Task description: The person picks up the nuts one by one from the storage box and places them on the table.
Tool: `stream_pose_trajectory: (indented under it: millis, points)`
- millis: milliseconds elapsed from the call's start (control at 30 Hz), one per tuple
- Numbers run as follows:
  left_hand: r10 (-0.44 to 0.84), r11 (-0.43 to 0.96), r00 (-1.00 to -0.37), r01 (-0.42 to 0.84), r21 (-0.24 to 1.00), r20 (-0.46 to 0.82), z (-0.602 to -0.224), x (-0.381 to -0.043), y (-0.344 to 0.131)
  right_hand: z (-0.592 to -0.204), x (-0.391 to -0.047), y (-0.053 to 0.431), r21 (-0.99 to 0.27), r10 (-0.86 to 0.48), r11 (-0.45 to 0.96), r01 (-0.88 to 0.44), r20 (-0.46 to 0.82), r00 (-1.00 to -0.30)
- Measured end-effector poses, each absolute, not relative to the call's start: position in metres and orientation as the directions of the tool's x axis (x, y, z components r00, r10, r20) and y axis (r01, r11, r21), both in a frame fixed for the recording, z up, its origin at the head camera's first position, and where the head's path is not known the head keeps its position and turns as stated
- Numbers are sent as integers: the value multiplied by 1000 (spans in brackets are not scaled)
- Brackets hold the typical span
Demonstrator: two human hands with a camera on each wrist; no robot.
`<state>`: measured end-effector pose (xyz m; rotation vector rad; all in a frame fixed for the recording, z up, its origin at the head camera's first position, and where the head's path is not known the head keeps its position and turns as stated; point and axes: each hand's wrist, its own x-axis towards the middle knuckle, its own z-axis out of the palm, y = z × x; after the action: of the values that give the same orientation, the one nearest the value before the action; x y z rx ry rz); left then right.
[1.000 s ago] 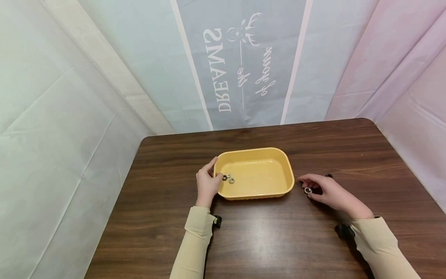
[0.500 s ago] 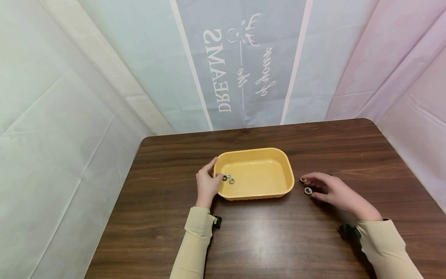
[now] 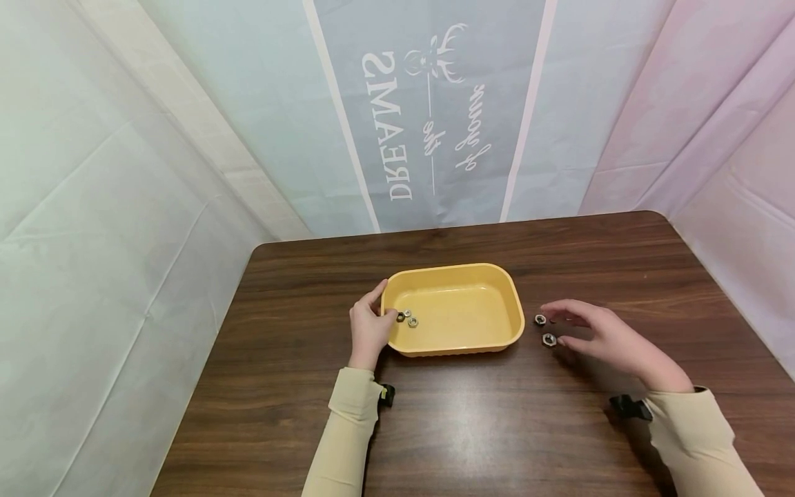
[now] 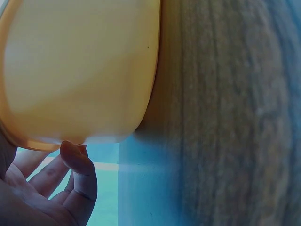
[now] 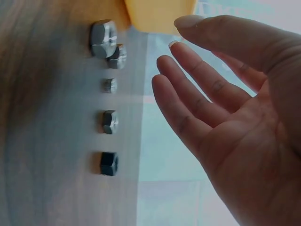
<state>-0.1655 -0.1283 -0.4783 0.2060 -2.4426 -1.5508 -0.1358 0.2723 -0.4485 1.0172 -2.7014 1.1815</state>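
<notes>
My left hand (image 3: pixel 370 330) grips the left end of a yellow rectangular tray (image 3: pixel 459 348), thumb over the rim and fingers against the outer wall. Inside that end, by the thumb, lie a dark nut (image 3: pixel 400 317), a small silver nut (image 3: pixel 407 313) and a larger silver nut (image 3: pixel 413 322). My right hand (image 3: pixel 605 338) hovers over the table right of the tray, fingers spread and holding nothing. Just off its fingertips are two silver nuts (image 3: pixel 540 319) (image 3: pixel 549 340). The right wrist view shows more, including a small silver nut (image 5: pixel 111 85) and a black nut (image 5: pixel 109 163).
The dark wood-grain table (image 3: pixel 298 414) has a rounded far edge. Behind it hangs a printed fabric backdrop (image 3: pixel 435 138), and pale fabric walls (image 3: pixel 124 276) stand at both sides. Dark wrist devices (image 3: pixel 630 407) sit below both sleeve cuffs.
My right hand has drawn back to the right and its fingers have spread, uncovering the silver nut nearer the tray. The nuts stay in place. My left hand and the tray are unmoved.
</notes>
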Motion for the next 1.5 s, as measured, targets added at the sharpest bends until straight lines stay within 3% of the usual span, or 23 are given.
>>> stream_pose_trajectory:
  millis: [567, 1500]
  points:
    - [-233, 412, -964, 20, 911, 126, -478, -166, -129, -418, -139, 249, -722, -564, 416, -552, 271, -780]
    - [-245, 409, -963, 6, 913, 116, -479, -165, -130, -396, -187, 191, -818, -693, 258, -514, 214, -688]
